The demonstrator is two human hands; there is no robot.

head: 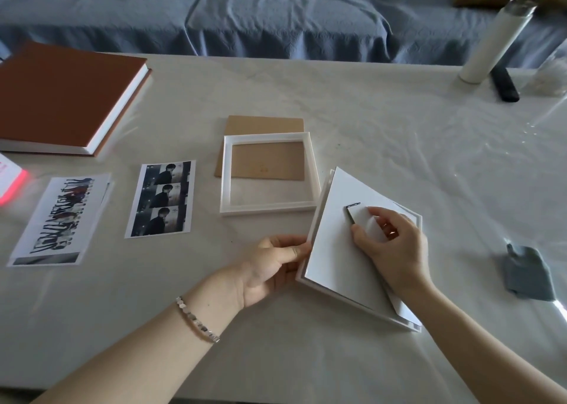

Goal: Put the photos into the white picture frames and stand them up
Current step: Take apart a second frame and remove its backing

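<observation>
While the step in hand appears to be working the metal tab (352,213) on the back of the white picture frame (331,250), I keep my left hand (273,265) pinching the frame's left corner, thumb on top, to stop twisting. My right hand (389,244) is narrow, fingers curled, thumb tip at the tab's lower end; I cannot tell whether it pinches the tab. Move the tab gently, without levering the backing. 2 photos, a strip photo (161,199) and a group photo (59,219), lie unframed to the left, near the 2nd frame (225,176). The held frame's front faces down, hidden; a white sheet protruding at its near corner is unidentifiable.
</observation>
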